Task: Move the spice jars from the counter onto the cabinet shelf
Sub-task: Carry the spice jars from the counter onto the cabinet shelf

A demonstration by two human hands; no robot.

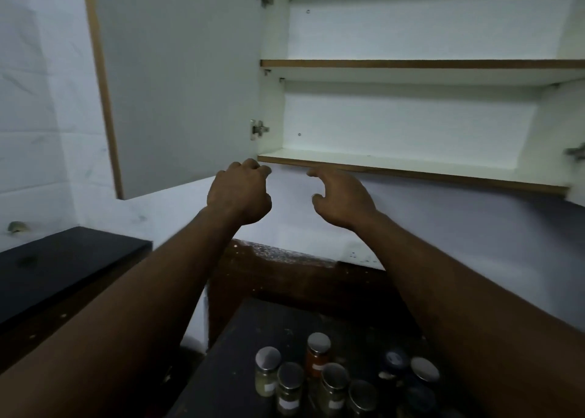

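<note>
Spice jars (332,378) stood bunched on the near end of the dark counter (253,329), low between the two forearms, none of them in hand. Both hands were up by the front edge of the lower cabinet shelf (411,164), well apart from the jars. The left hand (240,193) had its grip curled into a fist with nothing seen inside it, knuckles close to the bottom corner of the open cabinet door (183,85). The right hand (343,200) had its grip loosely spread, fingers half bent, holding nothing.

As I judged it, the step in hand was a fetch: the hands needed to drop to the cluster and take a jar. Doing it well would mean picking from the outside of the bunch and gripping the glass body rather than the metal lid. The jar should lift straight up so its neighbours were not toppled, then go well back on the lower shelf.

The door stood swung out to the left on its hinge (259,129) and did not block the opening. The upper shelf (411,64) limited headroom. A black ledge (63,259) jutted at the left, beside the left forearm.
</note>
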